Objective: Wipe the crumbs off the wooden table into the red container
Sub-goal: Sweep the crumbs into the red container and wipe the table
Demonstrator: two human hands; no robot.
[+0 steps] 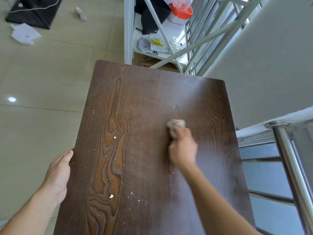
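Two hands are working: our right hand (183, 148) is gripping a wadded cloth (176, 125) against the wooden table (152, 99), while our left hand (58, 172) is resting open at its left edge, crumbs (111, 196) lying between.

The worktop (145, 150) is dark, grained wood with a satin sheen; floor tiles (42, 82) glossy; railing (288, 158) polished metal.

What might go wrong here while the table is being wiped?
No red container is in view, so crumbs swept by the cloth in the right hand may fall off the table onto the floor. The left hand rests at the left edge, empty, and catches nothing. The blurred right hand suggests a fast stroke, which may scatter crumbs.
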